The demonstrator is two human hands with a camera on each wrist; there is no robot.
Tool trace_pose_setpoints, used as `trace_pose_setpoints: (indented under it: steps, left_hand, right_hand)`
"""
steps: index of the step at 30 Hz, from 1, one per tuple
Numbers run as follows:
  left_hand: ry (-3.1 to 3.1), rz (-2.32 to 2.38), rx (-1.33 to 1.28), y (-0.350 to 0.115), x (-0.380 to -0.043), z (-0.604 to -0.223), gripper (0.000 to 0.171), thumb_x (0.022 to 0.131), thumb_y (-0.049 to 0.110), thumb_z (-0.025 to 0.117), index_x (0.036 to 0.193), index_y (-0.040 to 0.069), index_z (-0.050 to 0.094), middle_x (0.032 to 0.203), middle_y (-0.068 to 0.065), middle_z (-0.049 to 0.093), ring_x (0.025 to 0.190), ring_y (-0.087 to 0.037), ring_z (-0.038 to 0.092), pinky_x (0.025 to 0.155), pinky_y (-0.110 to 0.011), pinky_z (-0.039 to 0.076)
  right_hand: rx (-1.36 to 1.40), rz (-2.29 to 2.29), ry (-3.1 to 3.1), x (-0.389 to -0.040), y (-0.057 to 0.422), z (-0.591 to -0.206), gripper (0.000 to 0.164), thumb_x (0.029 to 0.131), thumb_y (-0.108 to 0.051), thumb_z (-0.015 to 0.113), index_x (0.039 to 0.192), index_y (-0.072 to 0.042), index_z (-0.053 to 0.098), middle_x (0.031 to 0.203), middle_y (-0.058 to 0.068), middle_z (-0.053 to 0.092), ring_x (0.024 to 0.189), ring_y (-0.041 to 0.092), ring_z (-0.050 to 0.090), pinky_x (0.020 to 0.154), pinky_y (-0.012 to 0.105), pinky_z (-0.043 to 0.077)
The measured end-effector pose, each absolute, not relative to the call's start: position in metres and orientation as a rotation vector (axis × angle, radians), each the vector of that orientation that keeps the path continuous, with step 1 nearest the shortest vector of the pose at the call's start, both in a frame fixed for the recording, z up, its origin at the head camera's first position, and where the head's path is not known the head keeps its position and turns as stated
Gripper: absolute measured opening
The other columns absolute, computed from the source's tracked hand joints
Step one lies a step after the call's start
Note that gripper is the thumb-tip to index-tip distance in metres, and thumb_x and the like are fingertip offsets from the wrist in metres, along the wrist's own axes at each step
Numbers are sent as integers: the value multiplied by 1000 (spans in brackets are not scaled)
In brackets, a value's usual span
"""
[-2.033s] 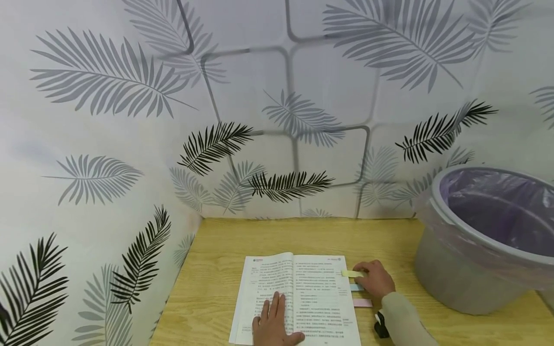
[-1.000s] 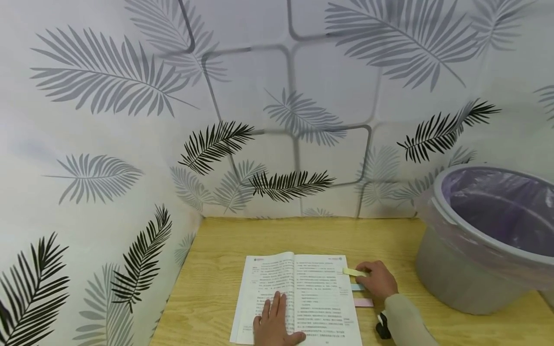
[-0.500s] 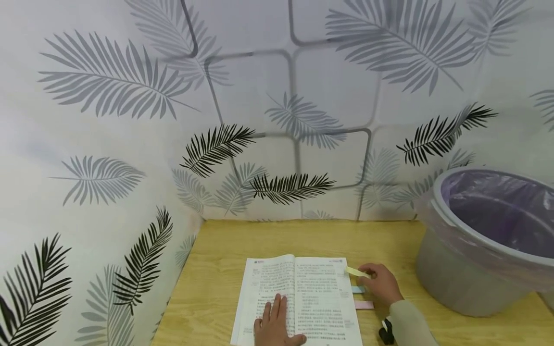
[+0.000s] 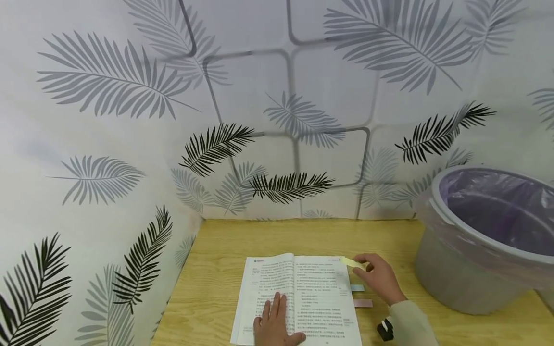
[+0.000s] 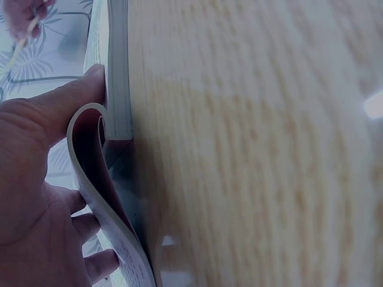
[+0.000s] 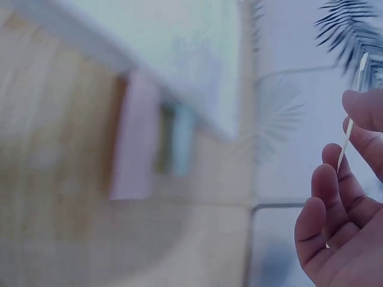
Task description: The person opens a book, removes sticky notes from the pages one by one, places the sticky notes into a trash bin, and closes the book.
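An open book (image 4: 320, 288) with printed pages lies on the wooden table. My left hand (image 4: 277, 322) rests with spread fingers on the left page beside the spine; the left wrist view shows its thumb (image 5: 78, 95) across the right-hand pages. To the right of the book's top corner, my right hand (image 4: 381, 276) pinches a thin yellow paper strip (image 4: 352, 263) between thumb and finger. In the right wrist view the strip (image 6: 349, 128) appears edge-on, above the table. A blue tab (image 4: 357, 288) and a pink tab (image 4: 363, 303) stick out from the book's right edge.
On the right stands a large grey bin (image 4: 472, 269) lined with a translucent purple bag. A small black object (image 4: 385, 330) is at the right wrist. Behind the wooden table (image 4: 303, 235) rises a wall covering (image 4: 242, 96) with a leaf pattern.
The yellow strip was at the book's right edge above the blue tab; my right hand has lifted it upward and away toward the top corner. My left hand stays in place.
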State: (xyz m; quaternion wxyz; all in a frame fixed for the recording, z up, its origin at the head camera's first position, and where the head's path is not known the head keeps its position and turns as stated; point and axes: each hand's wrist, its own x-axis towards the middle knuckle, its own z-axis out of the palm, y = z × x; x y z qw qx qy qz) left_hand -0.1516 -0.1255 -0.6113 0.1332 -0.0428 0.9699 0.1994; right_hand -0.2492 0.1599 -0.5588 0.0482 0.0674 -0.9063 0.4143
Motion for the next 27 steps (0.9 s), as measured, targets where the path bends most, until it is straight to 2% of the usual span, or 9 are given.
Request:
trace_pose_setpoints:
  steps: [11,19,27]
  left_hand:
    - [2818,584,-114,-127,-153,-614,113,64,70,69,151,13,25,159,-7,25,142,-37,24,104,-67,25]
    - [2827,585,-84,-129,-151,-612,113,65,72,67,150,12,26,159,-8,25,141,-38,25,102,-68,27]
    - [2828,597,-68,-130,-151,-613,112,65,72,68,150,12,25,158,-8,25,141,-39,25,102,-69,27]
  right_hand:
    - [507,1135,-2494,-226,143,-482,26,82,-9,74,107,-10,67,99,8,65,76,17,50,64,36,47]
    - [578,991,-2311,-199,142,-420,31,76,-4,78,104,-11,68,94,3,67,74,10,47,62,37,48]
    - [576,899,-2162,-185,156,-387,38,70,1,80,104,-11,70,96,1,67,76,6,47,65,26,44]
